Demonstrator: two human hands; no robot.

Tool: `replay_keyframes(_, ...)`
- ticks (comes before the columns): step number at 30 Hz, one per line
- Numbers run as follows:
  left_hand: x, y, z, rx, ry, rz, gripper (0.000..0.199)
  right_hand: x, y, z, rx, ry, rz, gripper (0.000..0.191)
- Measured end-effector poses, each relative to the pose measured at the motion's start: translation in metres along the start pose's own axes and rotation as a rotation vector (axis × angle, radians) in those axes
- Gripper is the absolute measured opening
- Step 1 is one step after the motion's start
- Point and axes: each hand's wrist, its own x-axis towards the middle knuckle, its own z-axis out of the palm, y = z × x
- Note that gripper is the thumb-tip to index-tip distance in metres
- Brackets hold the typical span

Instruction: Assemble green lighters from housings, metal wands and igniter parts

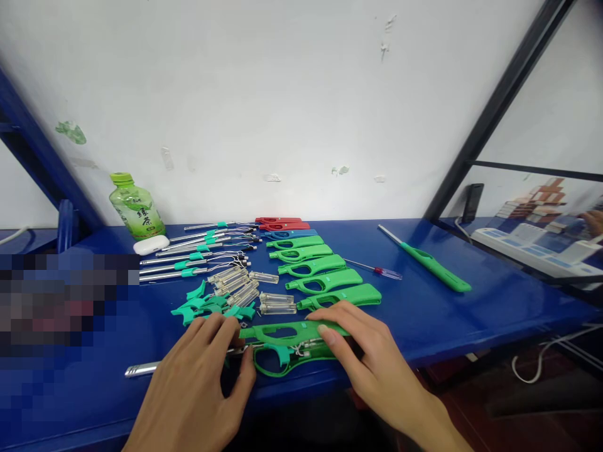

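Observation:
Near the table's front edge lies an open green lighter casing [277,367], with a teal trigger [284,355], white wires and a clear part inside. A second green casing half [271,333] sits along its upper side, partly under my fingers. My left hand [202,370] is closed around the joint where a silver metal tube [141,370] meets the casing; the tube sticks out to the left. My right hand [362,351] holds the green casing half at its right end, thumb and fingers pressed on it.
Beyond my hands are green casings [325,280], clear lighter cartridges [235,285], teal triggers [202,304] and metal tubes with wires [188,257]. A screwdriver [389,274] and an assembled green lighter [433,267] lie right. A green bottle [137,210] stands back left.

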Motion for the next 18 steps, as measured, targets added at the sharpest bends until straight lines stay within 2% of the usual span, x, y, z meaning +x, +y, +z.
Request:
replay_keyframes(13,-0.0018,0.0008,0.0079,-0.024,-0.014,-0.032,0.016,0.0008,-0.0010,-0.0003,-0.024,-0.004,-0.015,0.022)
replay_keyframes(18,-0.0029,-0.0019,0.0034,-0.032,-0.010,-0.013,0.018,0.0003,-0.0011,-0.0009,-0.020,-0.017,-0.007,0.022)
